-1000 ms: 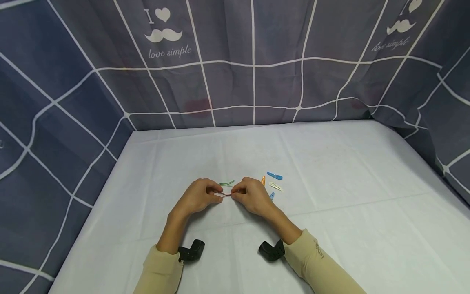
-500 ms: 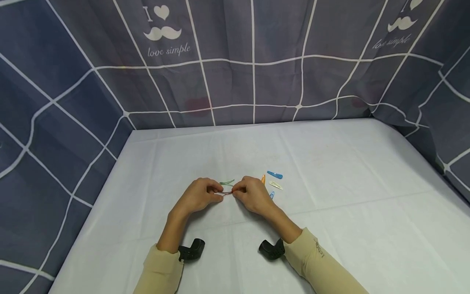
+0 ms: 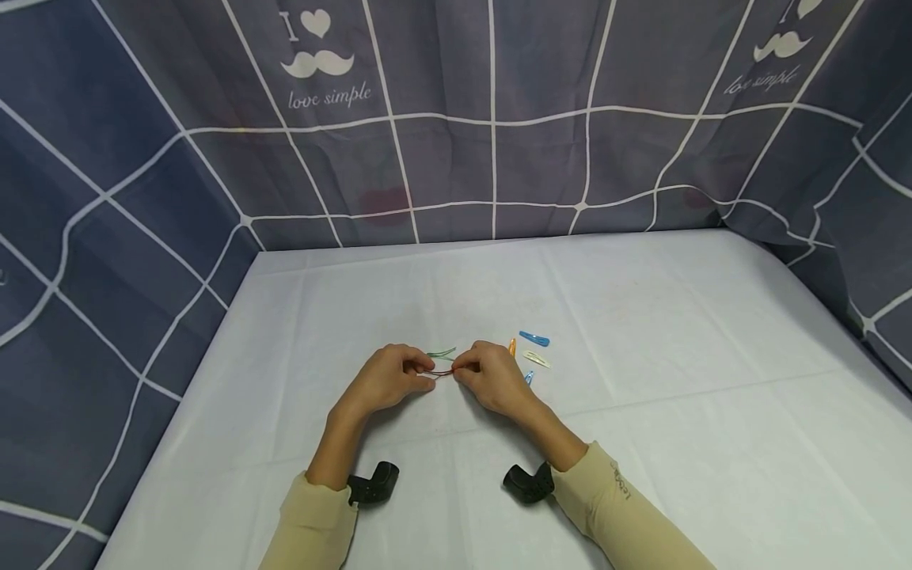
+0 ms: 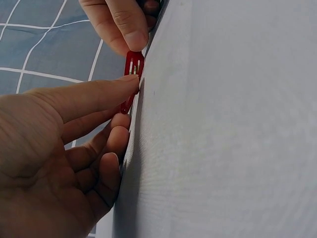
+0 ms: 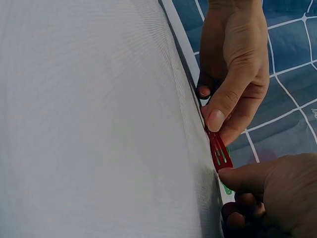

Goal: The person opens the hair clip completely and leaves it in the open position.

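A red snap hair clip (image 4: 133,63) is stretched between my two hands just over the table. My left hand (image 3: 388,378) pinches one end with thumb and forefinger. The wider end is pinched by my right hand (image 3: 492,381). In the right wrist view the clip (image 5: 220,151) shows its slots, while both tips are covered by fingers. Just behind it lies a green hair clip (image 3: 442,353), apparently snapped open and partly hidden by the left fingers.
Right of my right hand lie a blue hair clip (image 3: 534,339), an orange one (image 3: 512,347), a pale yellow one (image 3: 537,359) and a light blue one (image 3: 529,378). The white tablecloth (image 3: 641,317) meets a dark checked curtain (image 3: 442,158) at the back.
Almost nothing differs. Both hands keep hold of the red hair clip, and it has shifted very slightly away from me.
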Action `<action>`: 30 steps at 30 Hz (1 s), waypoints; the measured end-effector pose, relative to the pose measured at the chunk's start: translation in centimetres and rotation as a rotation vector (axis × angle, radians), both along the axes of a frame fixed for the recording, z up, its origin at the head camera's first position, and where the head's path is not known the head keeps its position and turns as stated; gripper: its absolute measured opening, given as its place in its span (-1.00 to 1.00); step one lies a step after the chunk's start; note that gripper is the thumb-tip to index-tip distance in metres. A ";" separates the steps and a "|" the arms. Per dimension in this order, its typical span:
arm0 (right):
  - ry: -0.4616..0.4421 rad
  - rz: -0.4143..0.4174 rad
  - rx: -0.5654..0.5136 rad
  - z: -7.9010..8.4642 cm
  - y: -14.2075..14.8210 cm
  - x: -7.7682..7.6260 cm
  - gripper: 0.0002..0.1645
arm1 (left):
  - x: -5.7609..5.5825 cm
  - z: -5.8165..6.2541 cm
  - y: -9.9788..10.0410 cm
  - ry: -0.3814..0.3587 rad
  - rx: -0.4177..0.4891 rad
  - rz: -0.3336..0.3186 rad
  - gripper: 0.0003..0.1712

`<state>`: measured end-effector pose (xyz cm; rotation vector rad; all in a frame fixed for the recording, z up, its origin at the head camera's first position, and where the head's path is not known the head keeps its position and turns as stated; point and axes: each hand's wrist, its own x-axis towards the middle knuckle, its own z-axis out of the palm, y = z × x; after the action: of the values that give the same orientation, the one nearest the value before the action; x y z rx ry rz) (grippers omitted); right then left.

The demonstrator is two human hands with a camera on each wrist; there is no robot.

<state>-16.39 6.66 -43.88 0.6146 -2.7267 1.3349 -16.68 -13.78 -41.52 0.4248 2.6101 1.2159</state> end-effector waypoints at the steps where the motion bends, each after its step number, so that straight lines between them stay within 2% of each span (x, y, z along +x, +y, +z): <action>1: -0.004 -0.001 -0.001 0.0 0.0 0.0 -0.92 | 0.0 0.0 0.0 -0.001 0.000 -0.001 -0.79; 23: -0.023 0.006 -0.064 0.1 0.4 0.2 -0.92 | -0.2 0.0 -0.2 0.017 0.013 -0.025 -0.76; 30: -0.077 0.048 -0.066 1.1 0.8 0.4 -0.87 | -0.3 0.4 -1.0 0.040 0.088 0.030 -0.72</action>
<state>-15.99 7.47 -42.77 0.6405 -2.7307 1.4839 -16.96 -14.82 -41.10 0.4313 2.6124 1.3495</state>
